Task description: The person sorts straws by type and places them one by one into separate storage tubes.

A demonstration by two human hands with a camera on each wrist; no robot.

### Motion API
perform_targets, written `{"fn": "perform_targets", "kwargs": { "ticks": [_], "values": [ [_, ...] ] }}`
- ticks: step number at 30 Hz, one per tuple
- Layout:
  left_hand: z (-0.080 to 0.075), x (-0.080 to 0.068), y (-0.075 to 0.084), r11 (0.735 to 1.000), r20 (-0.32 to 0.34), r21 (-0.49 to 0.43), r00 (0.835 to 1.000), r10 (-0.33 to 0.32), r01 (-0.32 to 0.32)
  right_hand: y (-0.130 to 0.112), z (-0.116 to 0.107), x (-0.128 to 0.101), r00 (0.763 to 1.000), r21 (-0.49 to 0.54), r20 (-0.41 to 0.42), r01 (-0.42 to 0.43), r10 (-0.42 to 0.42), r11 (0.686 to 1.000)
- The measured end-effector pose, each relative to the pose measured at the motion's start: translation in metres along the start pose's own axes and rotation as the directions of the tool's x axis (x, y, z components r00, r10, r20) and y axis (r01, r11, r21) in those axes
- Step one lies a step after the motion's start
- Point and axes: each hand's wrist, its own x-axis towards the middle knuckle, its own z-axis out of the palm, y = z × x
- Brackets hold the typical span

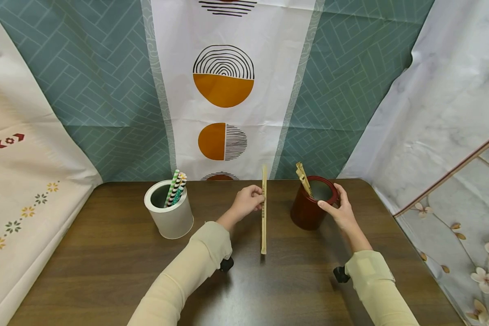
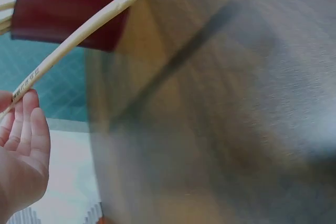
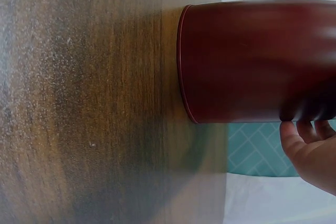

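Note:
Between the thumb and fingers of my left hand (image 1: 247,199) is a long paper-wrapped stick (image 1: 264,217), tan with small dark print; what the wrapper contains is hidden. It stands nearly upright in the head view, above the table. My right hand (image 1: 341,210) holds the dark red cylindrical canister (image 1: 305,213) at its right side, thumb near the rim. Similar tan wrapped sticks (image 1: 304,179) lean out of that canister. In the right wrist view, fingertips (image 3: 291,135) touch the canister's glossy side (image 3: 247,61). The left wrist view shows the wrapped stick (image 2: 79,35) crossing in front of the red canister (image 2: 68,6).
On the left of the brown wooden table (image 1: 106,262) stands a white canister (image 1: 172,222) with several patterned straws (image 1: 175,189), striped and dotted. Behind the table hangs a green and white cloth (image 1: 118,113). Patterned cloths flank both sides.

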Motion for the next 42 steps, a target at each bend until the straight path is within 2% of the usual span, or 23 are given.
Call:
{"fn": "perform_targets", "kwargs": {
  "ticks": [3,14,20,28,35,38,42],
  "values": [
    [-0.006,0.003,0.010,1.000,-0.015,-0.006,1.000,0.019,-0.019,0.001,0.000,0.001,1.000,0.010,0.003,0.005,-0.005,1.000],
    [-0.022,0.010,0.038,0.988,-0.068,-0.132,0.995,0.072,-0.081,-0.001,0.000,-0.001,1.000,0.008,0.005,0.007,-0.007,1.000],
    [-0.024,0.012,0.053,0.969,-0.140,-0.214,0.985,0.098,-0.127,0.000,-0.001,-0.001,1.000,0.012,0.009,0.004,-0.004,1.000],
    [-0.016,0.015,0.070,0.920,-0.269,-0.349,0.960,0.081,-0.176,0.002,-0.002,0.001,1.000,0.026,0.008,-0.002,0.002,1.000],
    [-0.004,0.013,0.083,0.885,-0.376,-0.415,0.926,0.047,-0.213,0.001,-0.001,-0.001,1.000,0.007,0.012,0.021,-0.021,1.000],
    [0.002,0.013,0.086,0.868,-0.400,-0.445,0.916,0.025,-0.219,0.001,-0.001,0.000,0.999,0.007,0.010,0.033,-0.034,0.999],
    [0.011,0.013,0.090,0.866,-0.416,-0.454,0.909,0.002,-0.210,0.001,-0.001,0.000,0.999,0.011,0.007,0.043,-0.043,0.999]
  ]
}}
